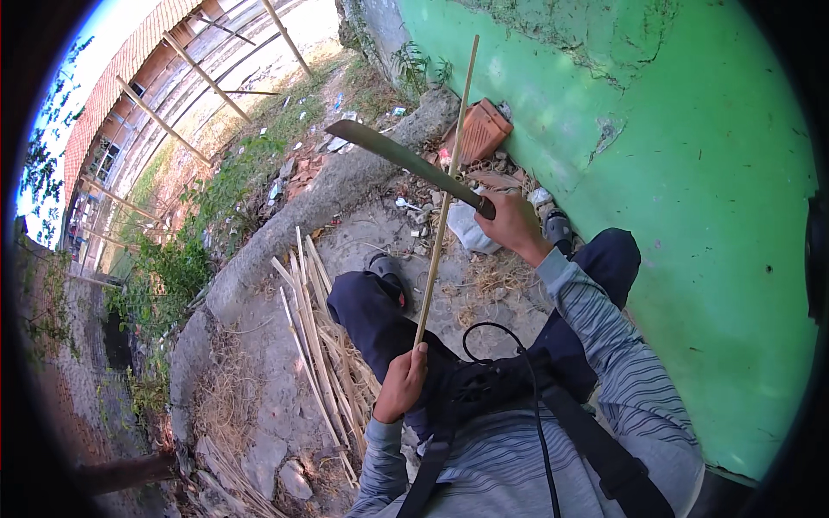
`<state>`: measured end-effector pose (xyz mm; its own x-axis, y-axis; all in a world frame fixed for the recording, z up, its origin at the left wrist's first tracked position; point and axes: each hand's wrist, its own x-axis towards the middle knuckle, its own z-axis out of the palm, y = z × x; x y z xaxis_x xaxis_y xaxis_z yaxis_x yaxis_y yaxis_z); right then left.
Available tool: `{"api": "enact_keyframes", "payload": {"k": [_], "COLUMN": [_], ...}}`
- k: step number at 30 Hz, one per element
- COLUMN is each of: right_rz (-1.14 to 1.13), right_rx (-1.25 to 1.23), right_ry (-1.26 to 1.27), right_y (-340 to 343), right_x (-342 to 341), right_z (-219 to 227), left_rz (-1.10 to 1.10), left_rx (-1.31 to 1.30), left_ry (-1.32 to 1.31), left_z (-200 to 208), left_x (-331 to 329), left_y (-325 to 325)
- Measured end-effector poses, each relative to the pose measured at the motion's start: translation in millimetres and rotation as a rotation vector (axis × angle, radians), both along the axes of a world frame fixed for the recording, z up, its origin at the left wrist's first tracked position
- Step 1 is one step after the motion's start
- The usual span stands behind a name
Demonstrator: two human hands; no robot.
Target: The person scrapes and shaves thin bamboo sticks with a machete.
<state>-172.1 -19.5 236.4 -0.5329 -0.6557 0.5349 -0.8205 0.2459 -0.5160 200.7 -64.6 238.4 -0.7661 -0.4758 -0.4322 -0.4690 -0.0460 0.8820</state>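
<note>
My left hand is closed round the lower end of a long, pale bamboo strip, which slants up and away from me. In my right hand, the fingers wrap the handle of a machete, its broad dark blade pointing to the far left. The blade crosses the strip at about its middle; whether the two touch I cannot tell. Beside my left leg lies a loose bundle of similar bamboo strips on the ground.
A green wall rises close on my right. A low, rough concrete edge curves round the far left, with plants beyond it. An orange-brown block, a white bag and fibrous shavings lie ahead. A black cable hangs before my body.
</note>
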Motion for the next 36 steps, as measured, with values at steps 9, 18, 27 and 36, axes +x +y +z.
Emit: {"api": "enact_keyframes", "payload": {"k": [9, 18, 27, 36], "right_rz": [-0.018, 0.194, 0.195, 0.049], "right_rx": [0.127, 0.292, 0.275, 0.053], "right_ry": [-0.139, -0.151, -0.157, -0.022], "right_y": [-1.2, 9.0, -4.7, -27.0], "right_x": [-26.4, 31.5, 32.6, -23.9], "right_z": [-11.2, -9.9, -10.4, -29.8], "left_rz": [-0.011, 0.07, 0.109, 0.069], "left_rx": [-0.172, -0.435, -0.348, -0.332], "left_ry": [-0.087, -0.145, -0.146, -0.134], "left_z": [13.9, 18.7, 18.9, 14.8], "left_x": [21.6, 10.9, 13.8, 42.1], "left_y": [7.1, 2.2, 3.0, 24.4]}}
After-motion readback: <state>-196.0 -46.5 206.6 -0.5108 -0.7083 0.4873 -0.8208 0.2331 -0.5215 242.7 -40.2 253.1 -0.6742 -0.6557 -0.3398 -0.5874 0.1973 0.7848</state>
